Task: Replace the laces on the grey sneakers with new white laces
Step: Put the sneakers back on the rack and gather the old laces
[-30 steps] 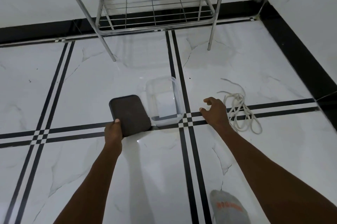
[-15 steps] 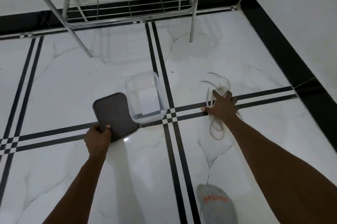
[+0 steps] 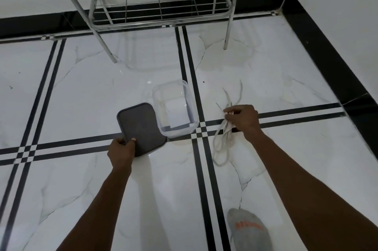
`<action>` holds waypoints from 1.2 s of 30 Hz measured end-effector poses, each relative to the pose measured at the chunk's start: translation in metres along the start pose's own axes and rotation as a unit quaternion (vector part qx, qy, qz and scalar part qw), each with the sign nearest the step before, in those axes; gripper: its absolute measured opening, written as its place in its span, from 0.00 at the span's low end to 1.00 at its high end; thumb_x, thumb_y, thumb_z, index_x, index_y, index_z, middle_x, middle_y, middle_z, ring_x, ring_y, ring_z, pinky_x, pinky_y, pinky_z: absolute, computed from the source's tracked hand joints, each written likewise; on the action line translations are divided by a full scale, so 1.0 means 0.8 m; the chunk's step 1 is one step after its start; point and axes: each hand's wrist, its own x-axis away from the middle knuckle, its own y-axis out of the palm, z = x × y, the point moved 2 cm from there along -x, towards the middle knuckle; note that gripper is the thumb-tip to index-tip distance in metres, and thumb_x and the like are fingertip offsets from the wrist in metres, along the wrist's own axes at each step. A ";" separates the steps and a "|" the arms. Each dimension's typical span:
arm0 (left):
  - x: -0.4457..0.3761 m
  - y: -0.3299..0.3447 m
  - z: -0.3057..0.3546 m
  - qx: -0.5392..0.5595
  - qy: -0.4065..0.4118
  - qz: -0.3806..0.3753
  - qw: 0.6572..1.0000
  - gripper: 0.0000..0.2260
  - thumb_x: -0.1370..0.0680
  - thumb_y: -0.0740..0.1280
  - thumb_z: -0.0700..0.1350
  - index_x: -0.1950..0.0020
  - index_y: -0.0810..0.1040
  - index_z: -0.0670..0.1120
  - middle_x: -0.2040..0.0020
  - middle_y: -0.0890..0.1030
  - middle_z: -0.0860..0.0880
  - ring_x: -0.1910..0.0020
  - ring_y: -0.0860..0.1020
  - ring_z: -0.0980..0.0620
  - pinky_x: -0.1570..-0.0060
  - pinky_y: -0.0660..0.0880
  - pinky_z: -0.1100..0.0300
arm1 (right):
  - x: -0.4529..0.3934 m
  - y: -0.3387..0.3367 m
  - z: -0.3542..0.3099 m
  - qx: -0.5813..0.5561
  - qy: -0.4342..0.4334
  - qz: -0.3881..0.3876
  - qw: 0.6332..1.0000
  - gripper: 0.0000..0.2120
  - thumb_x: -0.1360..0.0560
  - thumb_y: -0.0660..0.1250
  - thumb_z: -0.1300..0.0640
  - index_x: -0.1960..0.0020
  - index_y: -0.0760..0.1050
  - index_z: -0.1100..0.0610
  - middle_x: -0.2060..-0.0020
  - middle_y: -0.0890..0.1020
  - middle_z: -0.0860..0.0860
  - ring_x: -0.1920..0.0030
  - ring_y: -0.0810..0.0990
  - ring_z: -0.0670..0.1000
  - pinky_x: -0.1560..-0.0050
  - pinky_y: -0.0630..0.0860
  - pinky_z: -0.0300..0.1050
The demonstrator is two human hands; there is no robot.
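Item: bundle of off-white laces (image 3: pixel 222 138), right of frame centre, gathered in the right hand (image 3: pixel 244 120); fingers curled round the bunch, loops hanging below the fist toward the floor tiles (image 3: pixel 81 87), loose ends fanning upward and left above the knuckles. Whether the lowest loop touches the floor cannot be told. Right forearm enters from the lower right corner. Item: clear plastic container (image 3: pixel 176 107), rectangular, uncovered, standing at frame centre just left of the double black tile stripe; a white slip or label shows through its bottom. Item: dark grey lid (image 3: pixel 141 128), flat rectangle with rounded corners, lying just left of the container, its far right edge close against the container wall. The left hand (image 3: pixel 121 153) grips the lid's near left corner, thumb on top, remaining fingers curled under the edge. Left forearm enters from the lower edge, left of centre. Item: grey sock (image 3: pixel 248 230) with orange lettering, on a foot at the lower right edge of the frame. Item: metal wire rack (image 3: pixel 159 1), chrome legs and grid shelf, standing at upper centre against the white wall and black skirting. Floor: glossy white marble-pattern tiles with paired black stripes crossing below the container.
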 end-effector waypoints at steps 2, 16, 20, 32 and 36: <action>-0.001 -0.004 -0.001 0.013 -0.009 -0.006 1.000 0.15 0.22 0.72 0.46 0.41 0.79 0.37 0.45 0.81 0.39 0.42 0.78 0.39 0.42 0.74 0.47 | 0.005 0.000 -0.036 -0.136 0.026 -0.050 0.989 0.10 0.30 0.76 0.67 0.53 0.87 0.54 0.57 0.87 0.55 0.57 0.86 0.55 0.55 0.83 0.45; -0.017 0.002 -0.009 0.141 -0.090 -0.047 0.985 0.15 0.22 0.72 0.43 0.37 0.77 0.39 0.40 0.80 0.39 0.40 0.78 0.39 0.41 0.76 0.50 | 0.027 0.082 -0.175 -0.132 -0.218 -0.090 0.963 0.08 0.27 0.75 0.62 0.50 0.86 0.53 0.53 0.87 0.47 0.53 0.83 0.43 0.47 0.79 0.38; -0.018 0.004 -0.010 0.154 -0.093 -0.052 0.982 0.16 0.21 0.71 0.42 0.36 0.77 0.38 0.40 0.80 0.39 0.41 0.79 0.39 0.41 0.76 0.50 | 0.026 0.115 -0.142 0.072 -0.283 -0.103 0.951 0.08 0.25 0.71 0.66 0.50 0.86 0.57 0.51 0.85 0.53 0.51 0.83 0.50 0.48 0.77 0.40; -0.019 0.002 -0.010 0.169 -0.086 -0.043 0.981 0.13 0.22 0.71 0.42 0.39 0.78 0.39 0.43 0.81 0.41 0.46 0.78 0.43 0.46 0.76 0.53 | 0.021 0.186 -0.137 0.375 -0.195 -0.305 0.853 0.07 0.24 0.63 0.73 0.56 0.79 0.67 0.60 0.80 0.57 0.62 0.78 0.52 0.62 0.75 0.43; -0.015 0.000 -0.010 0.169 -0.089 -0.044 0.981 0.13 0.21 0.71 0.41 0.38 0.78 0.39 0.42 0.81 0.41 0.47 0.78 0.44 0.47 0.75 0.53 | 0.023 0.172 -0.147 0.383 -0.230 -0.247 0.860 0.13 0.23 0.63 0.68 0.41 0.81 0.63 0.45 0.82 0.59 0.47 0.82 0.58 0.46 0.80 0.51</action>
